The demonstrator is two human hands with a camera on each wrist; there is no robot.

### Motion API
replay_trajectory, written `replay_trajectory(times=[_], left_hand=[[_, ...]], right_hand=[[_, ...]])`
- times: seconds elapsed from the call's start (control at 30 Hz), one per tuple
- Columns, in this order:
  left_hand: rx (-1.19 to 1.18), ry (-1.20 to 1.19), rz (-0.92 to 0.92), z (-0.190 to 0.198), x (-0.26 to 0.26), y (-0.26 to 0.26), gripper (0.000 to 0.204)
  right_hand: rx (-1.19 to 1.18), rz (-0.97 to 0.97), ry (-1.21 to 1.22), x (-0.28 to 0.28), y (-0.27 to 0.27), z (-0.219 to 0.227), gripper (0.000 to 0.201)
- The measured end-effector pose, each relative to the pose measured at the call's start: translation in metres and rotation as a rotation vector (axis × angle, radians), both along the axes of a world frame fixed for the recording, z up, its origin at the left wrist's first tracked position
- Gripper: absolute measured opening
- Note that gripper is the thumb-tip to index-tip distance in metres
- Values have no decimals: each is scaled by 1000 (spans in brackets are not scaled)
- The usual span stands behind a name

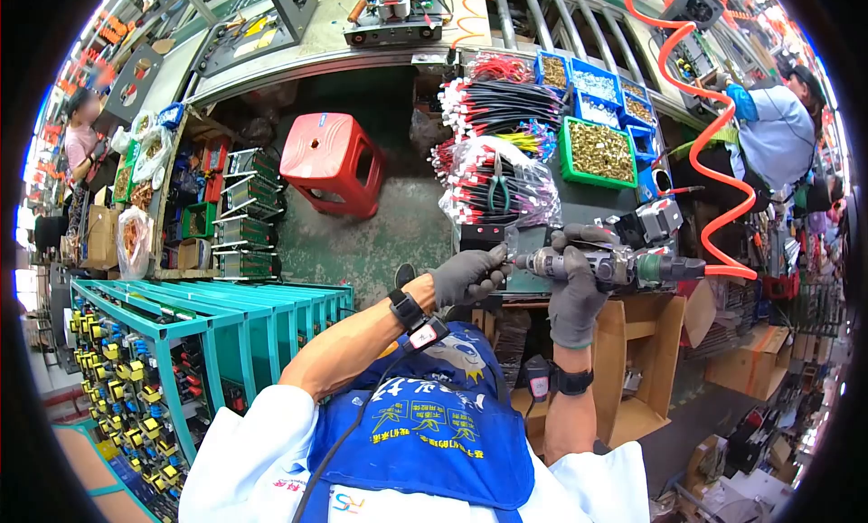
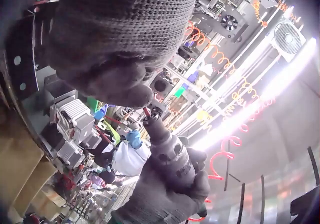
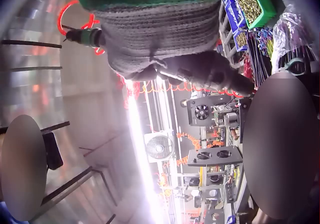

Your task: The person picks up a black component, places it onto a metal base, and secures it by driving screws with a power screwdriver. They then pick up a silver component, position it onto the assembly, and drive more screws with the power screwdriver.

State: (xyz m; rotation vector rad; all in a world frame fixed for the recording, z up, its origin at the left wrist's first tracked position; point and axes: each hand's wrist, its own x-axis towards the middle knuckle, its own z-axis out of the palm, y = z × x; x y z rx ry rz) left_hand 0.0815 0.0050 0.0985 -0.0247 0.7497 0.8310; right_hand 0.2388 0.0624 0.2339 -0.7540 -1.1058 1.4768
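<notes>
Both hands wear grey knit gloves. My right hand [image 1: 579, 292] grips an air screwdriver [image 1: 624, 268] held level in front of the apron, its nose pointing left. Curled at that nose, my left hand [image 1: 468, 277] has its thumb and fingertips on the slim reddish driver bit [image 2: 147, 112]. Whether a small screw is also between those fingertips I cannot tell. In the left wrist view the right hand [image 2: 167, 196] wraps the screwdriver's body [image 2: 170, 154]. The right wrist view shows mostly the back of the right glove [image 3: 160, 39], which hides the tool's middle.
An orange air hose [image 1: 714, 130] runs to the tool's rear. Beyond the hands lie bundled black cables [image 1: 506, 103], pliers [image 1: 499, 193] and a green bin [image 1: 570, 172] of brass parts. A red stool [image 1: 330, 157], teal rack [image 1: 253, 320] and cardboard box [image 1: 646, 369] stand nearby.
</notes>
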Motion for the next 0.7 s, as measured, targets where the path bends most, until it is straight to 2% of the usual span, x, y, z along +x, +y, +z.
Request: replay_trajectory(times=[0.07,0.1,0.13,0.23,0.3,0.33,0.4,0.5,0.53,0.63,0.7], left_hand=[[8,304,-149,25,0,3,50],[12,457,-219,33,-2,5,55],[10,588,-201,32,-6,4,60],[30,696,-101,17,-31,-11,53],[59,780,-72,-16,-42,-25,44],[54,790,-74,-24,-45,-31,41],[54,862,-102,-39,-48,-45,37],[147,1056,-151,-67,-41,-54,47],[190,1184,-240,-68,-41,-53,47],[230,1321,-287,-68,-32,-48,50],[230,1374,-357,-71,-27,-42,47]], right_hand=[[145,-101,-105,-3,2,-17,22],[125,-113,-118,-4,2,-26,22],[102,-124,-131,-6,2,-36,23],[29,-171,-119,-11,8,-75,20],[29,-218,-175,-5,19,-118,18],[-32,-181,-136,-11,16,-107,17],[15,-212,-164,-13,22,-128,19],[13,-222,-182,-16,25,-133,19],[1,-220,-183,-17,24,-132,19],[-25,-128,-198,-18,22,-130,21],[93,-136,-270,-23,14,-125,21]])
